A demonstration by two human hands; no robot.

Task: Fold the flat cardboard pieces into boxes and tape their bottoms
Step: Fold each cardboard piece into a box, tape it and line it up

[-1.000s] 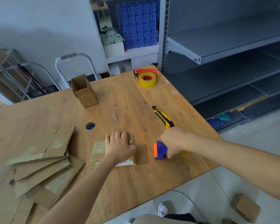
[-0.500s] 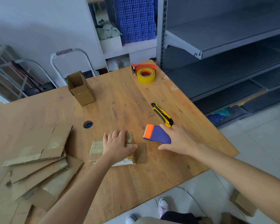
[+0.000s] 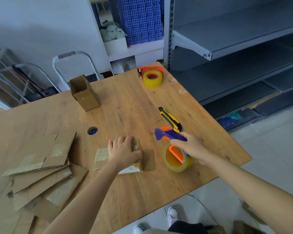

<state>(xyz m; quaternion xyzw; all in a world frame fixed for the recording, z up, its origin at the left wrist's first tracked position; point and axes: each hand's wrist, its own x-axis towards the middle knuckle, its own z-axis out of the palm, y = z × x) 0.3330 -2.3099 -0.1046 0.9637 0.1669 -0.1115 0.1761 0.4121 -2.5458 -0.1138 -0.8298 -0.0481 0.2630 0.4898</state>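
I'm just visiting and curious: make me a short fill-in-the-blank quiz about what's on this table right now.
1. The left hand presses down on a small cardboard ____.
2. The right hand holds a blue and orange ____ dispenser.
3. The yellow and black utility knife lies on the ____.
4. The flat cardboard pieces are piled on the person's ____ side.

Missing words: box; tape; table; left

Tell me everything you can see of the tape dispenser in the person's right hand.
The tape dispenser looks plastic: a blue body with orange parts at its front tip and around the hub. It carries a roll of clear, yellowish tape. The right hand grips it from above, tip pointing left toward the box pressed down by the left hand. The roll sits low over the table's right side; contact is unclear.
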